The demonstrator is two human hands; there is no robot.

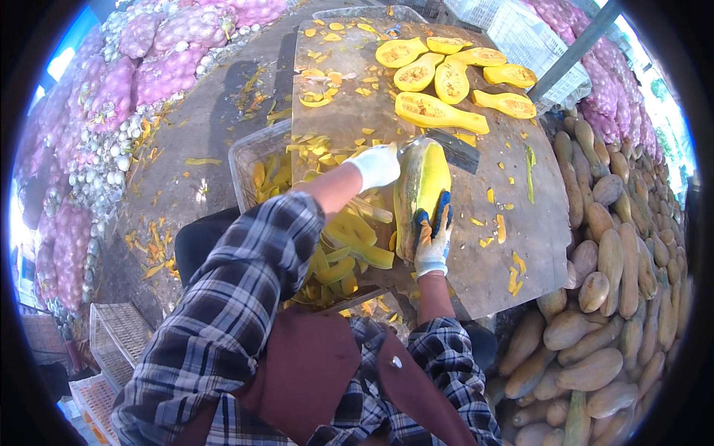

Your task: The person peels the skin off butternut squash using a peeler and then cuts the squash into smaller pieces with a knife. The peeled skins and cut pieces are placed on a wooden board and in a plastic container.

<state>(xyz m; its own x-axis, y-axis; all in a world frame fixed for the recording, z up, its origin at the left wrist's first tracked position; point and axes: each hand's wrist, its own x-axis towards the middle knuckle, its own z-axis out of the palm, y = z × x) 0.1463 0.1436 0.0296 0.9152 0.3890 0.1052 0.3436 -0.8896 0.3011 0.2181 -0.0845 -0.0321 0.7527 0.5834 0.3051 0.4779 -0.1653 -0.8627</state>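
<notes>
My left hand (379,167), in a white glove, grips the handle of a cleaver (454,150). The dark, broad blade lies across the far end of a large squash (427,184). This squash shows a bare yellow side on the right and mottled green skin on the left. My right hand (434,240), in a white glove with orange and blue on its palm and fingers, holds the squash's near right side. Several yellow squash halves (440,111) rest cut side up on the far part of the board (502,184).
A crate (245,167) of peelings (334,262) stands below the board's left edge. Whole squashes (591,368) are heaped at right. Pink net sacks (167,78) line the far left. White crates (513,33) stand beside a metal pole (574,50). Scraps litter board and floor.
</notes>
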